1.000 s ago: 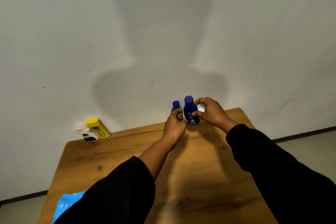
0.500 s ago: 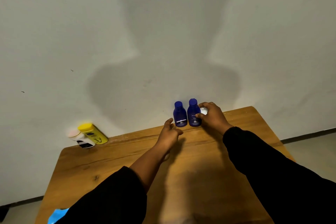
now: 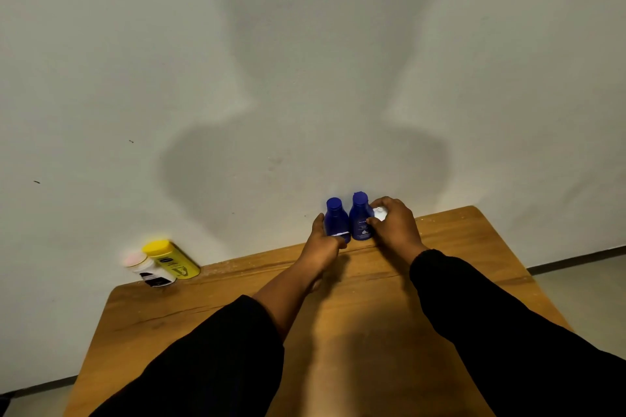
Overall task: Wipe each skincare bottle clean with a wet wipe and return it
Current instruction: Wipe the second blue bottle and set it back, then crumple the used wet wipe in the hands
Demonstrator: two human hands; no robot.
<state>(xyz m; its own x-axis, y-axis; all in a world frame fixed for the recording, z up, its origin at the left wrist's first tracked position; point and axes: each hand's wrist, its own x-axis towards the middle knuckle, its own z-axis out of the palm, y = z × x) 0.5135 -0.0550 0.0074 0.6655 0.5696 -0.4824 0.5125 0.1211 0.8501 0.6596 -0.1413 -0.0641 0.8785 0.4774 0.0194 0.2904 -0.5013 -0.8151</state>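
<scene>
Two dark blue bottles stand upright side by side at the table's far edge, against the wall. My left hand wraps its thumb and fingers around the lower part of the left blue bottle. My right hand holds a bunched white wet wipe and presses against the right side of the right blue bottle, which stands on the table. A yellow bottle and a white bottle with a pink cap stand at the far left corner.
The wooden table butts against a plain white wall. Its right edge drops to a grey floor. My black sleeves cover the near part of the tabletop.
The right blue bottle went from lifted in my right hand to standing beside the left one. My left hand, open half a second ago, has closed on the left blue bottle.
</scene>
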